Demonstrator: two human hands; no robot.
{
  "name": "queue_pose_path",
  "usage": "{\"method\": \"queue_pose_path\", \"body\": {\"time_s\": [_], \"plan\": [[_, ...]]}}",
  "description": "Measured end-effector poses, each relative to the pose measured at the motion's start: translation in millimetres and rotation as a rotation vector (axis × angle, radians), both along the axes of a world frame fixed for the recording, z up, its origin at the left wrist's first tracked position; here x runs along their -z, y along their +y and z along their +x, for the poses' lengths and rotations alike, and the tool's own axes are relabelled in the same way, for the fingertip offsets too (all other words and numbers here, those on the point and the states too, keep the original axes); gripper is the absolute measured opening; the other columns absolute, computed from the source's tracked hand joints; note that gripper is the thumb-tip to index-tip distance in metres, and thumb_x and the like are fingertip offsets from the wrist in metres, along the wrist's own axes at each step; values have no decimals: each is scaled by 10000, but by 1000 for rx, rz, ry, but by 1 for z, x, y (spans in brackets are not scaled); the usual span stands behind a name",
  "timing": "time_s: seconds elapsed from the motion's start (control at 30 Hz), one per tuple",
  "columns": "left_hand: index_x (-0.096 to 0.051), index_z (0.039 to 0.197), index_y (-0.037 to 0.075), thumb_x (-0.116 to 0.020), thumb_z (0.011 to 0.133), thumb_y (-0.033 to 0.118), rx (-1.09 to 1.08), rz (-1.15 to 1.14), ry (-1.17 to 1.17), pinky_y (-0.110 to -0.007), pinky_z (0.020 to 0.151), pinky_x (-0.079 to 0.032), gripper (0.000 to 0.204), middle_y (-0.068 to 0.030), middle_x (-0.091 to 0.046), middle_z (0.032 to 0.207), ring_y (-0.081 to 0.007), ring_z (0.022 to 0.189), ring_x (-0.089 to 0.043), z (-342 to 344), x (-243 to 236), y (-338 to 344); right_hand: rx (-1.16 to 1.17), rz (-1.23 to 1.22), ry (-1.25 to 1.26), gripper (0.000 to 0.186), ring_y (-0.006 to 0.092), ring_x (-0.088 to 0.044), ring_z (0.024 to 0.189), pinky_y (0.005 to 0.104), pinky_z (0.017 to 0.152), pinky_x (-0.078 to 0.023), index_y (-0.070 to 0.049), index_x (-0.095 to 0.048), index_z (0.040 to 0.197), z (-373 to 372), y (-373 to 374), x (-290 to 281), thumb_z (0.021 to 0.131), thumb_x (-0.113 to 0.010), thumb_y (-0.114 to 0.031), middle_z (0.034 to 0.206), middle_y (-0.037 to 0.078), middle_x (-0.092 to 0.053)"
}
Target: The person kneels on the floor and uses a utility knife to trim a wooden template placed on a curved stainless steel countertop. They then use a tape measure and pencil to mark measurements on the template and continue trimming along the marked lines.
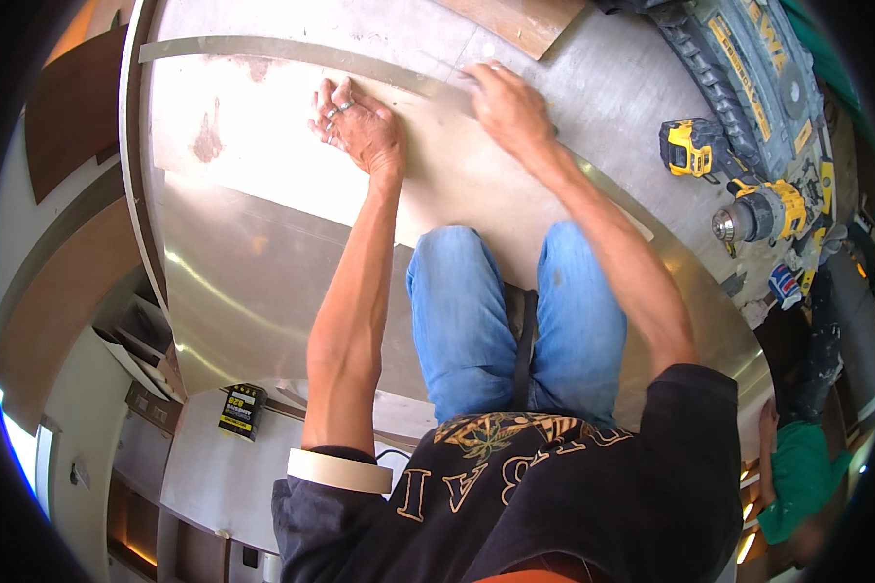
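A long pale sheet [292, 185] lies across a brushed metal-coloured panel [272, 291], its left part washed out by bright light and stained brown. My left hand [358, 126], with rings on its fingers, rests on the sheet with the fingers bent and apart. To the right, near the sheet's far edge, my right hand [507, 109] is closed. Something blurred shows at its fingers, and I cannot make out its kind. A cream tape roll [340, 471] sits around my left upper arm.
A yellow-and-black drill [763, 212], a battery [688, 148] and a grey tool case [758, 68] lie on the right. A brown board [525, 21] is at the far edge. Behind my left arm stands a black box [242, 412]. Someone in green [802, 476] is at lower right.
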State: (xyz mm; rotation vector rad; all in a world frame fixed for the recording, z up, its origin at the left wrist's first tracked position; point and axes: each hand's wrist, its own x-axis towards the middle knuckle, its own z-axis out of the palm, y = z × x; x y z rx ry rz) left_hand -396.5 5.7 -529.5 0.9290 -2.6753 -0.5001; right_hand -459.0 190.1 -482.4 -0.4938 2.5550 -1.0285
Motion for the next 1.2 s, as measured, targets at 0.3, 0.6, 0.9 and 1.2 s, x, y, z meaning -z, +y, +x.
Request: {"method": "queue_pose_path", "body": {"time_s": [0.3,0.6,0.9,1.2], "plan": [[-579,1200,47,-444,983,106,4,-45,23,-522,1157,-205,262,-175,-494,1391,-340,1369,-372,1,-5,1,20,1,-192,234,355,-630,1063,450,925,-486,-45,-652,1089,-16,-48,18,912,-580,-179,1067,199,-671],[-591,1196,39,-448,987,117,-2,-45,6,-518,1166,-191,265,-173,-492,1403,-328,1367,-380,2,-3,3,-46,19,-106,198,339,-648,984,447,895,-497,-14,-643,988,-11,-51,17,907,-648,-194,987,184,-673],[-554,1206,98,-488,963,95,-9,21,-19,-560,1204,-141,252,-135,-467,1405,-327,1408,-331,1,-4,5,-96,-10,-168,293,353,-625,1070,441,918,-488,-66,-658,1176,-27,-9,14,973,-544,-245,1146,175,-651],[-570,1228,89,-441,993,146,-4,-24,-33,-568,1192,-140,275,-124,-467,1416,-297,1418,-331,3,1,-1,118,164,-340,293,368,-635,1034,438,902,-495,-40,-655,1176,37,104,-13,992,-515,-220,1115,162,-658]]}}
